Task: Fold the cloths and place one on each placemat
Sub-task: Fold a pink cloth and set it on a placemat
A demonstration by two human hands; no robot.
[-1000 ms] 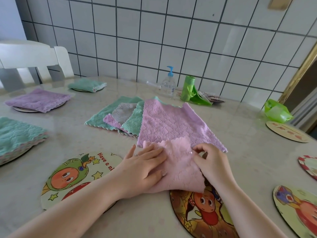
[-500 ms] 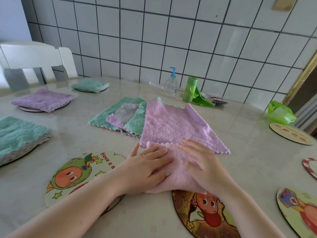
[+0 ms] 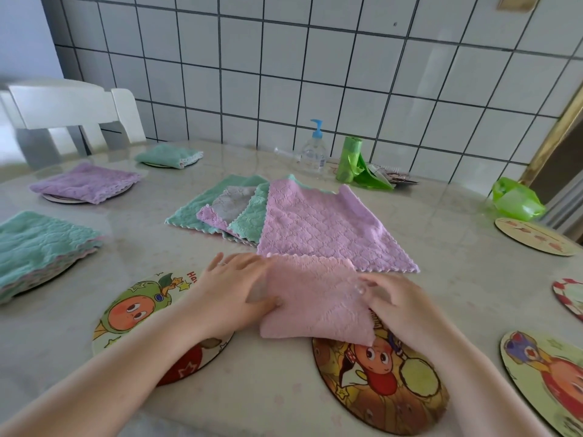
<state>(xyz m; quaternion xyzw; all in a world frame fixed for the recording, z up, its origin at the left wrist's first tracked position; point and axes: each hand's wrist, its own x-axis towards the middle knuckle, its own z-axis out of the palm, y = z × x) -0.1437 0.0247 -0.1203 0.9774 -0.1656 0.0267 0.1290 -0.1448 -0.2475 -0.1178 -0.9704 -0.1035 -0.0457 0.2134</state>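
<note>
Bright soft daylight, table (image 3: pixel 441 288) glare, wide-angle edge bending, hands slightly blurred.

Both hands (image 3: pixel 233 294) now at pink cloth (image 3: pixel 315 304) edges.

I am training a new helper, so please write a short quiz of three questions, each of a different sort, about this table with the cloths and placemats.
1. True or false: the pink cloth lies fully on the brown placemat.
2. Which hand rests at the pink cloth's left edge? A) left hand B) right hand C) neither
3. Fill in: the far-left placemats already carrying folded cloths number ___ (green cloth, purple cloth, far green cloth).

Key
1. False: only its near right corner overlaps that placemat.
2. A
3. three
</note>
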